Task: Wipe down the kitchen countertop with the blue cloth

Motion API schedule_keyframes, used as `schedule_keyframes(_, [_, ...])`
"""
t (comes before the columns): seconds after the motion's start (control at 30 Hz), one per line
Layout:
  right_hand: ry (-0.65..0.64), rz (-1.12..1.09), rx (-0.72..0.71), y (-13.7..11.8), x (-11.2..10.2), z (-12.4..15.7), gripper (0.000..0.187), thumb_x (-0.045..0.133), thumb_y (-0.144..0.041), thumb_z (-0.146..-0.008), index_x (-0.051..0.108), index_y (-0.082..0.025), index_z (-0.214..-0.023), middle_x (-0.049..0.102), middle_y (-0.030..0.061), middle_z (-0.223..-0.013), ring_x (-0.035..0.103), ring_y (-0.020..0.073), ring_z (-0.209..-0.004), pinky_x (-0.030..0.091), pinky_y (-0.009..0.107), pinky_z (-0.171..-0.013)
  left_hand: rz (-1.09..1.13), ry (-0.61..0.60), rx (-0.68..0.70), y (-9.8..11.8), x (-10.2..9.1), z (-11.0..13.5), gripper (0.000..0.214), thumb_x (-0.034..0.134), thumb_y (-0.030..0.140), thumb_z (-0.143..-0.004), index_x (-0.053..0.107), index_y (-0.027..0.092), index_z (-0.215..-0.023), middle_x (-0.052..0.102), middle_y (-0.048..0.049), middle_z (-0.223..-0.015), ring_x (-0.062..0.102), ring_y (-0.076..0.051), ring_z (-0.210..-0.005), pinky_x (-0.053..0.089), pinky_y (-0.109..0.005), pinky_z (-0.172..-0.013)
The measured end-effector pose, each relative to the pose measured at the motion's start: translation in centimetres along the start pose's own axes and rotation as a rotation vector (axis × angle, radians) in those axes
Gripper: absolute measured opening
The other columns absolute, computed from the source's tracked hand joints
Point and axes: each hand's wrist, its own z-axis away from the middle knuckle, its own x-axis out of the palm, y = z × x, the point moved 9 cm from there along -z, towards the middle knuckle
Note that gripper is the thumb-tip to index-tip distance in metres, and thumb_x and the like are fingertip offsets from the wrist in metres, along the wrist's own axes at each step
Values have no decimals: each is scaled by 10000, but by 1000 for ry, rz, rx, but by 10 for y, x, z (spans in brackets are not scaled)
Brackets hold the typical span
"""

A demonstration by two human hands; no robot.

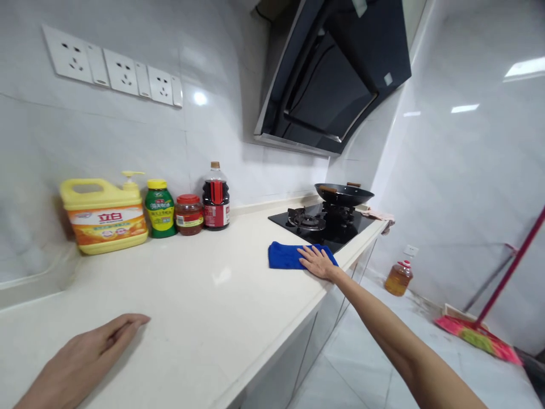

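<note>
My right hand (317,262) lies flat on a folded blue cloth (286,257), fingers spread. It presses the cloth onto the pale countertop (191,295), close to the near edge of the black gas stove (344,230). Over the counter at the lower left is my left hand (87,360), its thumb and forefinger drawn together with nothing visible between them. The other fingers of that hand are mostly hidden beneath it.
Along the wall stand a yellow detergent jug (106,216), a green bottle (160,208), a red-lidded jar (189,215) and a dark sauce bottle (216,199). A wok (344,195) sits on the rear burner below the range hood (332,79). Floor items include an oil jug (399,278) and mop (477,335).
</note>
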Motion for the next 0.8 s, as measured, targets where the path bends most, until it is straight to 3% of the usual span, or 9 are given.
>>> schedule_keyframes(0.13, [46,41,124,-23,6,26,699,136,-613,-1005,198,-267,-1609,184,98,-1682,153,362,-1536,117,676,-1185,-29,6,76,27,-9,9,543,285,607,-871,680,330,-1122,713,-15,-1207,630,-288,-1152,452,-419,-1029])
schedule_keyframes(0.27, [83,57,206,-47,19,44,780,90,-647,-987,161,-190,-1615,174,201,-1665,168,443,-1514,122,790,-1101,-8,53,100,32,-16,18,482,300,511,-888,687,286,-1066,727,-49,-1142,650,-282,-1078,471,-400,-960])
schedule_keyframes(0.33, [87,34,183,-53,20,47,781,110,-660,-982,170,-204,-1612,225,212,-1648,223,457,-1495,146,827,-1063,54,87,161,34,-21,24,463,324,498,-891,703,261,-1014,732,-58,-1113,655,-263,-1056,476,-358,-949])
schedule_keyframes(0.4, [83,5,100,-55,12,50,741,131,-641,-989,238,-230,-1596,317,197,-1617,317,433,-1466,222,810,-1059,104,123,223,35,-25,30,456,358,507,-893,719,245,-987,732,-63,-1111,655,-247,-1050,477,-322,-946])
schedule_keyframes(0.47, [84,-16,-32,-53,-3,53,687,145,-586,-1009,335,-223,-1561,400,167,-1583,394,359,-1442,300,692,-1121,107,141,245,33,-28,33,461,374,517,-890,727,242,-1001,730,-67,-1126,655,-243,-1048,477,-309,-945])
schedule_keyframes(0.53, [99,-28,-165,-49,-20,57,633,173,-525,-1025,410,-208,-1520,438,125,-1568,418,269,-1437,305,526,-1193,90,142,236,29,-29,34,472,369,522,-896,722,247,-1046,726,-66,-1153,654,-242,-1063,473,-307,-954])
schedule_keyframes(0.6, [121,-27,-295,-47,-33,58,585,223,-479,-1029,449,-205,-1494,456,98,-1560,408,222,-1445,261,441,-1232,78,137,212,27,-30,33,483,349,524,-907,710,254,-1080,726,-61,-1166,653,-244,-1076,471,-310,-958])
schedule_keyframes(0.7, [147,-20,-469,-52,-35,55,574,256,-484,-1034,427,-220,-1514,421,89,-1586,342,230,-1484,210,469,-1252,36,105,156,25,-27,31,495,312,515,-914,695,270,-1109,722,-52,-1180,654,-254,-1089,472,-337,-955])
schedule_keyframes(0.8, [56,-42,-553,-59,-15,44,591,214,-538,-1045,331,-284,-1566,313,40,-1645,234,222,-1530,146,499,-1263,-44,56,103,24,-18,30,529,262,536,-914,674,311,-1156,706,-28,-1222,645,-267,-1121,472,-385,-963])
